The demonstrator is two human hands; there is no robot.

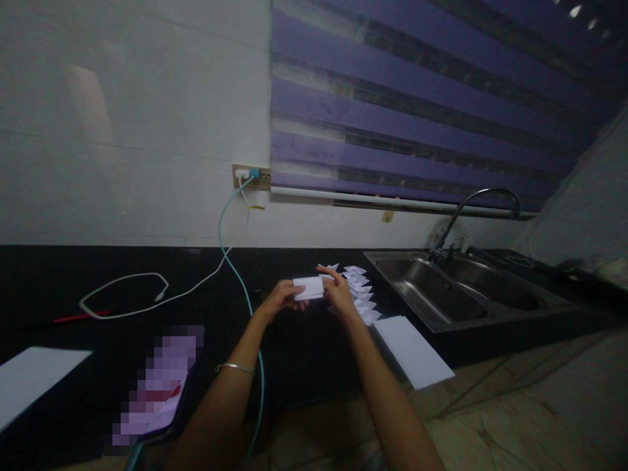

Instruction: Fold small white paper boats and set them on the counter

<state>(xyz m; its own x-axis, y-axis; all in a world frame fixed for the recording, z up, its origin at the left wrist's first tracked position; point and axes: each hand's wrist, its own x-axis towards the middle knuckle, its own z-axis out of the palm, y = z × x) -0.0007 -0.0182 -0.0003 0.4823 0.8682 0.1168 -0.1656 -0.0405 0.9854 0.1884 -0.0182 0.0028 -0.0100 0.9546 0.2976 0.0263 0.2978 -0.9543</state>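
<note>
Above the dark counter, a small folded piece of white paper [310, 288] is held between both hands. My left hand [282, 297] grips its left end, thumb on the front face and fingers behind. At the right end, my right hand [338, 291] holds the edge, with the index finger stretched out above it. Several folded white paper shapes [360, 288] with pointed ends lie in a row just beyond and beside my right hand, which partly hides them. A stack of white paper sheets [415, 350] lies to the right of my right forearm.
A steel double sink [432, 324] with a curved faucet [483, 193] is set into the counter [304, 366] at right. On the left lie a white cable [122, 315], a red pen-like object [81, 317], a white sheet [42, 376] and a device with a blurred screen [161, 386]. A teal cable [240, 281] crosses to the outlet [251, 175].
</note>
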